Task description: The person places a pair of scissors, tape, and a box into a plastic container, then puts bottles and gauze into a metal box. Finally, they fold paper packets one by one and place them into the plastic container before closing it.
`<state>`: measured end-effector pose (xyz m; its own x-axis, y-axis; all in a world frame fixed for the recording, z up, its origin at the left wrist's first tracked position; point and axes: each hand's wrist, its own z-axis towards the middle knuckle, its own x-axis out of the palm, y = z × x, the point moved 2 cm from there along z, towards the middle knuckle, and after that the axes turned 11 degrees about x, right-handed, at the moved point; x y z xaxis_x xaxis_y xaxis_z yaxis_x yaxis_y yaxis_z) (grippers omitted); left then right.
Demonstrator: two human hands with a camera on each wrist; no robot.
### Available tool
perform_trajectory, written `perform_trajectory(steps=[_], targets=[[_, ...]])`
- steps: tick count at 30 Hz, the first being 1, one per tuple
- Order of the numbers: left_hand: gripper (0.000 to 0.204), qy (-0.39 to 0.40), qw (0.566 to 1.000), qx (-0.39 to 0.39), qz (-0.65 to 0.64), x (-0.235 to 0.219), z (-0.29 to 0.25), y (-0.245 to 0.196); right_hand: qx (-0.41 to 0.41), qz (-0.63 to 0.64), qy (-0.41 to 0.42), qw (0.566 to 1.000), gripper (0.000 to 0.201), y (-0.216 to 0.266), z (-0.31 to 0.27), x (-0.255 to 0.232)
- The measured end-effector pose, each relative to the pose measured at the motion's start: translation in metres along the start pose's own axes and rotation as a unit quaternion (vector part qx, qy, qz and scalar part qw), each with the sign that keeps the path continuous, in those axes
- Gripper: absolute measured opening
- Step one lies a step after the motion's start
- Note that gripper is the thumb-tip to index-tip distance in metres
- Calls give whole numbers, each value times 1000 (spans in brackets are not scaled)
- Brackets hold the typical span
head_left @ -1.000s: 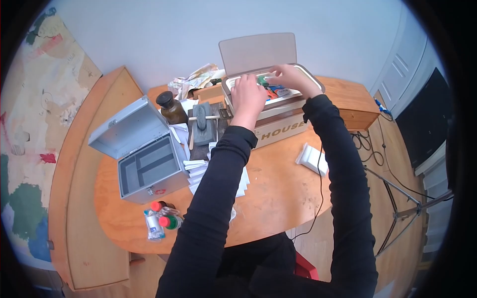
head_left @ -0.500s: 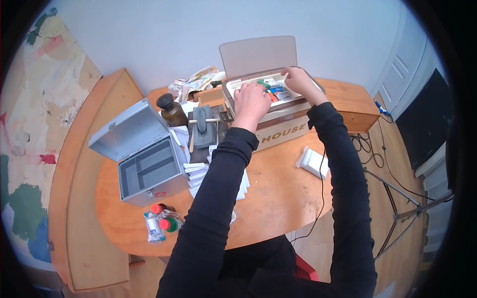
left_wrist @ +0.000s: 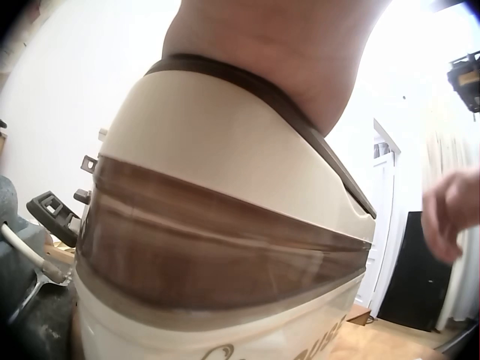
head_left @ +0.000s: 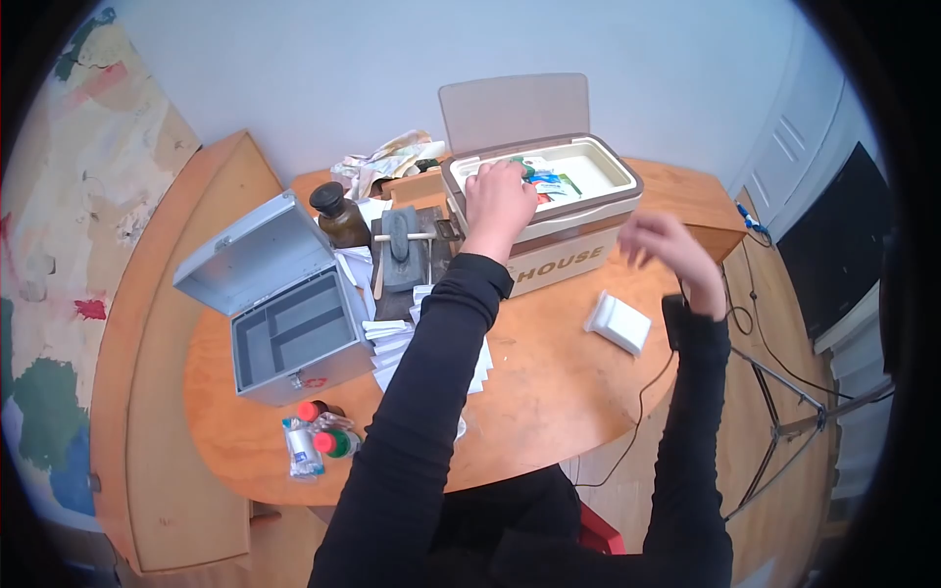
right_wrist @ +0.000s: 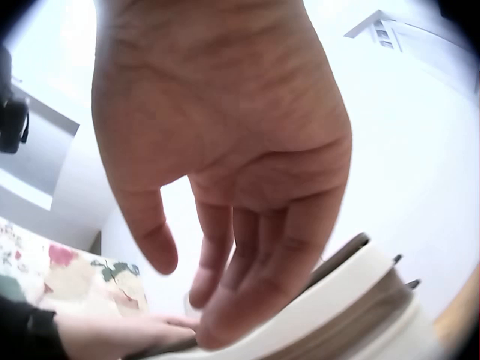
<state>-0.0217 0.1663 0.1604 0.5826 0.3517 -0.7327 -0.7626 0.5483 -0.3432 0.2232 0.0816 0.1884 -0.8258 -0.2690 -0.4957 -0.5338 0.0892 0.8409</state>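
Observation:
The left hand (head_left: 499, 202) rests over the left end of the cream and brown storage box (head_left: 561, 257), its fingers reaching inside the tray. What those fingers touch is hidden. Beside them in the tray (head_left: 606, 174) lie small blue, green and white packets (head_left: 556, 183). The box's translucent lid (head_left: 515, 110) stands up at the back. Off the box's right front corner, the right hand (head_left: 667, 249) hangs in the air with loosely bent fingers and holds nothing; the right wrist view shows its palm (right_wrist: 225, 135) and relaxed fingers.
A white packet (head_left: 619, 323) lies in front of the box. An open grey case (head_left: 309, 367) with compartments, red-capped bottles (head_left: 336, 443), a brown bottle (head_left: 340, 220), folded papers (head_left: 390, 345) and a grey stone block (head_left: 402, 263) are to the left. A cable (head_left: 644, 412) hangs at the right.
The right hand has moved out of the tray, to the right and toward the person. The left hand stays at the tray's left end, slightly shifted.

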Motion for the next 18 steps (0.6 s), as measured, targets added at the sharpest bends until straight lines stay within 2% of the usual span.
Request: perform_trajectory(steps=[1, 2, 3, 4, 5, 7, 10, 13, 16, 17, 18], targets=[[29, -2, 1000, 2, -2, -1, 0, -1, 50, -97, -4, 994, 32, -16, -6, 7], [28, 0, 1000, 8, 0, 0, -1, -2, 66, -250, -52, 965, 46, -46, -2, 16], [26, 0, 1000, 13, 2, 1, -1, -1, 90, -315, -100, 940, 61, -72, -8, 30], [25, 1, 1000, 20, 4, 1, -1, -2, 104, -404, -81, 905, 68, -90, -11, 44], [24, 23, 999, 26, 2, 0, -1, -4, 113, -440, -38, 890, 72, -109, -12, 55], [22, 64, 997, 37, 2, -5, 0, -7, 78, -485, -21, 871, 83, -136, -22, 67], [22, 42, 997, 67, 8, 0, -4, -4, 39, -473, -123, 871, 78, -163, -15, 69], [24, 67, 996, 55, 4, 3, -7, -8, 65, -421, -107, 898, 73, -168, -11, 65], [25, 75, 996, 54, 4, 2, -4, -4, 71, -292, 3, 954, 68, -102, -22, 50], [25, 77, 995, 58, 3, 3, -4, -3, 5, -177, 21, 984, 66, -75, -23, 43], [26, 82, 995, 55, 1, 3, -3, -3, -58, -57, 37, 996, 65, -48, -24, 33]])
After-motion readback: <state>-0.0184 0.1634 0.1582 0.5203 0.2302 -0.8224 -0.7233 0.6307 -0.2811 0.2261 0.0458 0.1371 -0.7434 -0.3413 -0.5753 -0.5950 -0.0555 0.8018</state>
